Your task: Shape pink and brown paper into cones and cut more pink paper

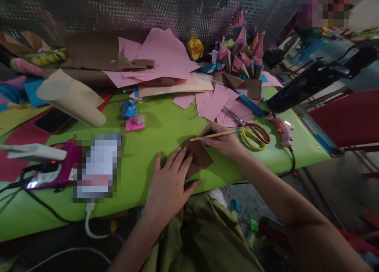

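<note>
My left hand (170,181) lies flat with fingers spread, its fingertips on a small piece of brown card (199,157) near the table's front edge. Part of the card is hidden under those fingers. In my right hand (223,141) a slim tan pencil (217,134) is gripped, slanting so that one end lies over the card's upper edge. Whether that end touches the card I cannot tell. Just beyond the right hand are scissors (248,126) with red and yellow handles, resting partly on pink paper pieces (217,102).
A pink glue gun (284,132) and a dark cylinder (302,86) stand at the right. Paper cones (242,55) and pink sheets (166,55) are piled behind. At left lie a charging phone (99,165), a purple power strip (59,165) and a cream paper roll (71,98).
</note>
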A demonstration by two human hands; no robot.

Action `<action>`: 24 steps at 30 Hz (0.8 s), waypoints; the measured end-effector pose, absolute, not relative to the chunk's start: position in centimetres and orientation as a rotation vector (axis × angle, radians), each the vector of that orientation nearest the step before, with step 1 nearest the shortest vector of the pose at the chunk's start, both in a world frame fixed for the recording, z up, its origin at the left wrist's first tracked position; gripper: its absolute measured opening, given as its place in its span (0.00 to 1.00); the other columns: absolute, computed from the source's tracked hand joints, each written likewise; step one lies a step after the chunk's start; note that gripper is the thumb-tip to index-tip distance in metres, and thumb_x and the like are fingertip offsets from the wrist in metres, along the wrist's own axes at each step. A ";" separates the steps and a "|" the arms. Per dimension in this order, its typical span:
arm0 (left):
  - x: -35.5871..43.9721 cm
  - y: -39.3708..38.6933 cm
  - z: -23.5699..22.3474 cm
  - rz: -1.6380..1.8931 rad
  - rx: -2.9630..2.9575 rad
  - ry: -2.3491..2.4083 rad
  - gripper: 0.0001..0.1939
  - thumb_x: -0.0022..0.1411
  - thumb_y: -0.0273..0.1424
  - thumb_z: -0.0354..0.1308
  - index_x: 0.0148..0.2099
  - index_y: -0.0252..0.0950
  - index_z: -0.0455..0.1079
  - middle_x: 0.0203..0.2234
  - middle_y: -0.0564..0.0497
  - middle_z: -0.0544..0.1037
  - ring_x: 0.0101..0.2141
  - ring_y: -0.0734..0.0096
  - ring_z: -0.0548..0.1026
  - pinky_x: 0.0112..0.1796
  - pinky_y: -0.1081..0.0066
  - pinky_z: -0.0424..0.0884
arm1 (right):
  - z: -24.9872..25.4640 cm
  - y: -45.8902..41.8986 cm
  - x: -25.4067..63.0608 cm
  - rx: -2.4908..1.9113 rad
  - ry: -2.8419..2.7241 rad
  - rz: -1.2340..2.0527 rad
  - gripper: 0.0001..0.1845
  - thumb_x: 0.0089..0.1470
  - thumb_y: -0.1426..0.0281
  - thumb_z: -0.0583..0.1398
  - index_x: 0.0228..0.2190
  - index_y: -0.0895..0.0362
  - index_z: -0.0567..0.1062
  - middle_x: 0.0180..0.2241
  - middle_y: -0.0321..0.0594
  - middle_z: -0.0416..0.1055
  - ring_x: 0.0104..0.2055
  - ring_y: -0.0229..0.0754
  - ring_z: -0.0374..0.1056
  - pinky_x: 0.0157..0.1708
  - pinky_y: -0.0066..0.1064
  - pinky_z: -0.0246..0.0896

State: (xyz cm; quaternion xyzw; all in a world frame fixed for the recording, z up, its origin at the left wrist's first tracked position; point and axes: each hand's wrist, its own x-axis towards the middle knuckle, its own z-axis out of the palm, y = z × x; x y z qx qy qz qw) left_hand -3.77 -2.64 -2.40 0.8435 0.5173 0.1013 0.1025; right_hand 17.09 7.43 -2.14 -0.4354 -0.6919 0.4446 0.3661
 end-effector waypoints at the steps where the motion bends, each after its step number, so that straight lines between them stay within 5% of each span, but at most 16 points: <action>1: -3.8 -2.6 -2.4 0.307 2.491 1.527 0.31 0.70 0.49 0.49 0.67 0.37 0.63 0.66 0.39 0.66 0.65 0.47 0.64 0.64 0.37 0.52 | -2.0 7.4 17.1 -1.111 -1.776 1.169 0.15 0.53 0.57 0.67 0.30 0.56 0.73 0.25 0.35 0.71 0.28 0.38 0.64 0.28 0.29 0.58; 6: -3.8 -2.7 -2.5 0.377 2.485 1.534 0.30 0.69 0.47 0.52 0.65 0.33 0.62 0.65 0.36 0.67 0.64 0.48 0.65 0.64 0.38 0.54 | -1.5 6.9 17.5 -1.103 -1.783 1.320 0.11 0.52 0.63 0.66 0.27 0.56 0.73 0.23 0.33 0.69 0.25 0.35 0.61 0.25 0.28 0.55; 12: -3.8 -2.7 -2.2 0.394 2.461 1.544 0.15 0.72 0.34 0.47 0.55 0.35 0.68 0.61 0.38 0.72 0.63 0.51 0.68 0.63 0.38 0.56 | -1.1 6.4 18.1 -1.078 -1.806 1.498 0.08 0.48 0.67 0.65 0.26 0.57 0.72 0.23 0.33 0.68 0.25 0.35 0.61 0.25 0.27 0.55; 24: -3.7 -2.6 -1.9 0.382 2.469 1.546 0.15 0.71 0.27 0.45 0.54 0.35 0.70 0.62 0.38 0.71 0.62 0.51 0.69 0.62 0.36 0.57 | -0.9 5.9 18.6 -0.971 -1.842 1.590 0.09 0.51 0.66 0.67 0.26 0.57 0.73 0.24 0.34 0.70 0.26 0.36 0.62 0.26 0.28 0.56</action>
